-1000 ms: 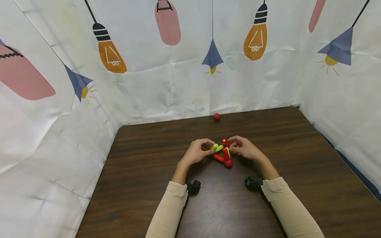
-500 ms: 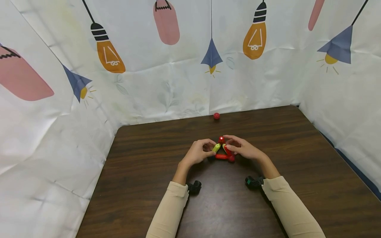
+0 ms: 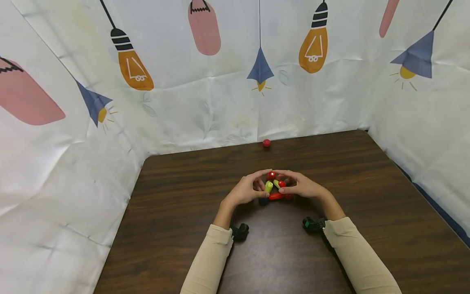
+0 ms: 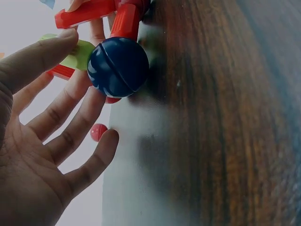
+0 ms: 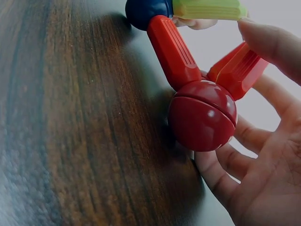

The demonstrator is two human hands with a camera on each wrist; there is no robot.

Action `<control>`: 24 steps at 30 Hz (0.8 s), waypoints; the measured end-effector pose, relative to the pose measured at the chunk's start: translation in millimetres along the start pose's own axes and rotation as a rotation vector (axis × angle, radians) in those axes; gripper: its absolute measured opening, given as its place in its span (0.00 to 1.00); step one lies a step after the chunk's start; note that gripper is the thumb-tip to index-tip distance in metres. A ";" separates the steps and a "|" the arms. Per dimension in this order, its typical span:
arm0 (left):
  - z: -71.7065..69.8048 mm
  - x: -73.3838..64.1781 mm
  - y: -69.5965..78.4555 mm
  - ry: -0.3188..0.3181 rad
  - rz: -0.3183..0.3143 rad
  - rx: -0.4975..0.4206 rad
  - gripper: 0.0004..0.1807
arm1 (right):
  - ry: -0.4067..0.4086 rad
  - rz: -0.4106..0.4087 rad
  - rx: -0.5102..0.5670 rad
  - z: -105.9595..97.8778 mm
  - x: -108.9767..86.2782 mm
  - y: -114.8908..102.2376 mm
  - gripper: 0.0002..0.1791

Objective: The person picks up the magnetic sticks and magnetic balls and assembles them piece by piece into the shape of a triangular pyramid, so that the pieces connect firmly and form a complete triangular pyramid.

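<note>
A triangle of magnetic rods and balls lies between the hands. My left hand (image 3: 247,191) pinches a lime rod (image 4: 80,54) that rises from a blue ball (image 4: 117,67); its thumb presses the rod's side. My right hand (image 3: 304,186) holds a raised red rod (image 5: 243,70) on a dark red ball (image 5: 203,117), thumb near its upper end. Another red rod (image 5: 173,52) joins the blue and dark red balls along the table. Both index fingers reach to a red rod (image 3: 272,174) standing at the back. A second lime rod (image 3: 276,183) is partly hidden behind the right fingers.
A loose red ball (image 3: 266,143) sits near the far edge of the dark wooden table (image 3: 183,196). A white printed cloth (image 3: 220,106) hangs behind and along the sides. Black camera straps (image 3: 240,232) are on both wrists.
The rods have been drawn into a more regular triangle, with side rods tilted up. Both index fingers have moved to the back red rod. The blue ball has come into sight below the left hand.
</note>
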State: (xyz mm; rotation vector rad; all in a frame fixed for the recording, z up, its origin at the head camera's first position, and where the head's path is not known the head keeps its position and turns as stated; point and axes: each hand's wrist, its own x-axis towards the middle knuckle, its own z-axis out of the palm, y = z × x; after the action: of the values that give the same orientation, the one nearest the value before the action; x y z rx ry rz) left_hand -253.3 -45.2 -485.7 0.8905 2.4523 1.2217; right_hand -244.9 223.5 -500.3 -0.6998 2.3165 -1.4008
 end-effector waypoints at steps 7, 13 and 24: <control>1.4 0.9 -1.0 0.007 0.004 -0.005 0.42 | -0.005 -0.003 -0.003 -0.3 0.1 -0.5 0.37; 2.9 1.9 -2.3 0.013 0.006 -0.015 0.41 | -0.005 -0.009 -0.017 0.0 0.5 0.0 0.37; 4.4 2.4 0.0 0.028 0.015 -0.003 0.37 | -0.004 -0.014 -0.009 -0.6 1.4 2.9 0.36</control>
State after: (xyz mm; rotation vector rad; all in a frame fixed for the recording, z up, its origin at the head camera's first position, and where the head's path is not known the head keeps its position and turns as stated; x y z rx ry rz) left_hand -253.1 -40.9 -488.3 0.8991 2.4689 1.2508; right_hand -247.0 224.3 -502.7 -0.7225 2.3203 -1.3947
